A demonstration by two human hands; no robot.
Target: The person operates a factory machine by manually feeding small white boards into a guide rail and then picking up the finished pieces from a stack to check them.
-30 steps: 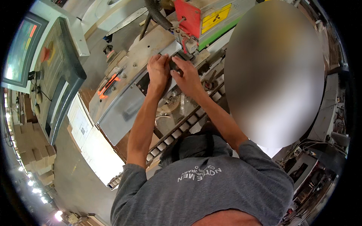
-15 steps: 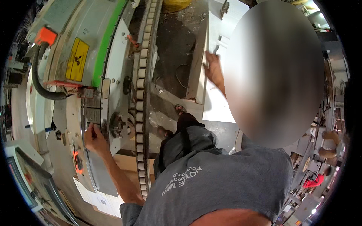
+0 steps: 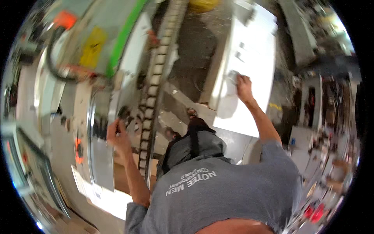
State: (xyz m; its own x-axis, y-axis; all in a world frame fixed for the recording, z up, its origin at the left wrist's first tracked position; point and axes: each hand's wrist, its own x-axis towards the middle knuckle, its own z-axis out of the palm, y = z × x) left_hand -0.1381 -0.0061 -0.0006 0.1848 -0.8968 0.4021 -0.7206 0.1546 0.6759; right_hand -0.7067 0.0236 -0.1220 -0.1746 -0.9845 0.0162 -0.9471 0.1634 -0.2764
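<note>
My left hand [image 3: 119,136] is beside the machine's metal bed, at the near end of a pale upright plate [image 3: 134,52] and left of the roller track [image 3: 152,91]. Its fingers look curled together, though motion smears them; whatever they may hold is hidden. Over a long white panel [image 3: 251,50] on the right is my right hand [image 3: 244,89], its fingers bent and drawn together near the panel's left side. A blurred grey patch [image 3: 232,77] lies by those fingertips; I cannot tell whether it is an object or a shadow. Small dark pieces [image 3: 240,52] sit farther up the panel.
A green-edged machine housing [image 3: 126,37] with a yellow label [image 3: 92,46] and a black hose [image 3: 50,58] rises at the far left. An orange-handled tool [image 3: 79,151] lies on the bed's left side. A control screen [image 3: 14,160] stands at the lower left. Cluttered benches [image 3: 311,156] line the right.
The view has shifted and blurred. My right hand has moved from the white panel's left edge to over its surface. My left hand has come right, nearer the roller track.
</note>
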